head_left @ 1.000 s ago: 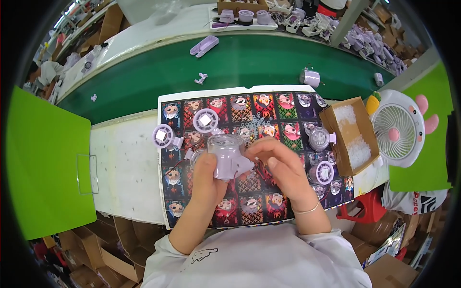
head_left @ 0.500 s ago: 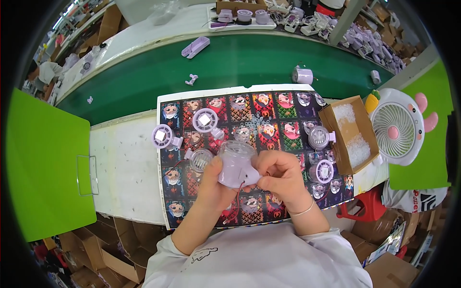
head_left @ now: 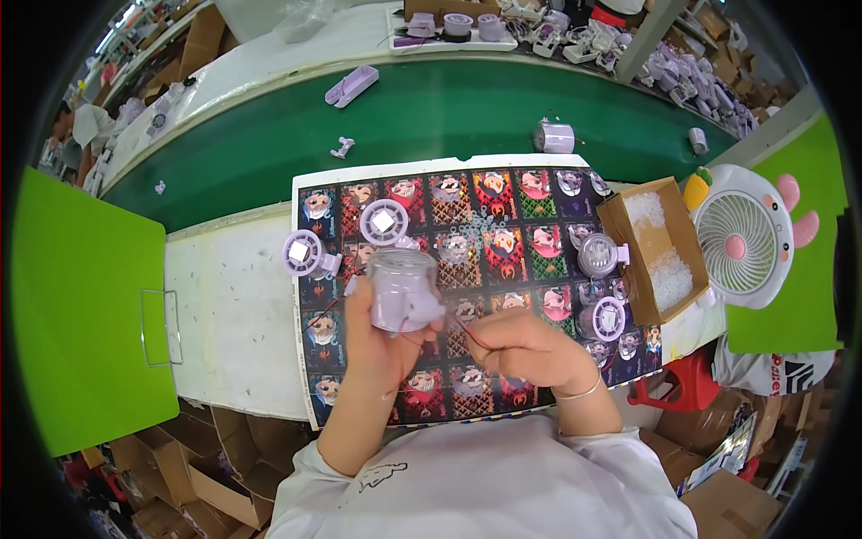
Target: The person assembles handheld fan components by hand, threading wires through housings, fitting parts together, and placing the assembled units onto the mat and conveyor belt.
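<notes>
My left hand (head_left: 384,352) is wrapped round a lilac plastic housing (head_left: 401,301) with a clear, rounded top, held above a mat (head_left: 449,310) of printed cartoon pictures. To its right, my right hand (head_left: 534,350) pinches a thin red and dark wire (head_left: 473,339) between thumb and fingers. The housing and the wire end are smeared by motion, so where the wire joins cannot be made out. Beyond the left hand lie two round lilac fan parts, one with a white square (head_left: 384,222) and another grille part (head_left: 303,252) beside it.
At right sit a clear-topped round part (head_left: 598,256), a lilac ring (head_left: 607,320), a cardboard box (head_left: 655,256) of small clear pieces and a white animal-shaped fan (head_left: 741,238). A green conveyor belt (head_left: 449,117) behind carries lilac parts. A green panel (head_left: 99,305) stands at left.
The housing has moved left and turned more upright in my left hand. My right hand has come away from it, drawing the wire rightward. Parts on the belt have shifted left.
</notes>
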Motion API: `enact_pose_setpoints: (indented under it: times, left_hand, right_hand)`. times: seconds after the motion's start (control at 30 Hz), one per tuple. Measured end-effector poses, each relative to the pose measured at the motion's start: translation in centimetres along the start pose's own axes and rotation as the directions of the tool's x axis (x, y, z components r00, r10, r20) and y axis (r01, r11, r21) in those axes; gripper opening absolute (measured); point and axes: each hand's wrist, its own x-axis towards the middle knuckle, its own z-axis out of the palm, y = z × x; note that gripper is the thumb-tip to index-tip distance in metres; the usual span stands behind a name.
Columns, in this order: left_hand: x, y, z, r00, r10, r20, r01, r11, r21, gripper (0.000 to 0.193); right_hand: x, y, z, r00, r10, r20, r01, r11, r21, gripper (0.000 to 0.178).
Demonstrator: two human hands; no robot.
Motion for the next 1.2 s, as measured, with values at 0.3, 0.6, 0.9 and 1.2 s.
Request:
enact_pose_setpoints:
  times: [0.3, 0.6, 0.9, 1.2]
  left_hand:
    - [0.0, 1.9, -1.2, 0.939, 0.325, -0.110, -0.264, 0.890, 0.371, 0.071]
    - [-0.7, 6.2, -2.3, 0.847, 0.498, -0.185, -0.406, 0.832, 0.378, 0.059]
    - [-4.4, 10.3, -5.8, 0.654, 0.710, -0.263, -0.504, 0.667, 0.549, 0.061]
    - [-8.9, 12.8, -7.3, 0.550, 0.805, -0.223, -0.555, 0.552, 0.622, 0.063]
  right_hand:
    - [-1.0, 2.0, 2.4, 0.807, 0.126, -0.576, 0.019, 0.971, 0.240, 0.015]
    - [-1.0, 2.9, 0.8, 0.686, 0.053, -0.726, -0.467, 0.797, -0.384, 0.012]
    - [1.6, -1.0, -6.8, 0.777, -0.072, -0.626, -0.534, 0.451, -0.715, 0.031]
    - [13.1, 10.0, -18.6, 0.573, 0.224, -0.788, -0.815, 0.047, -0.578, 0.049]
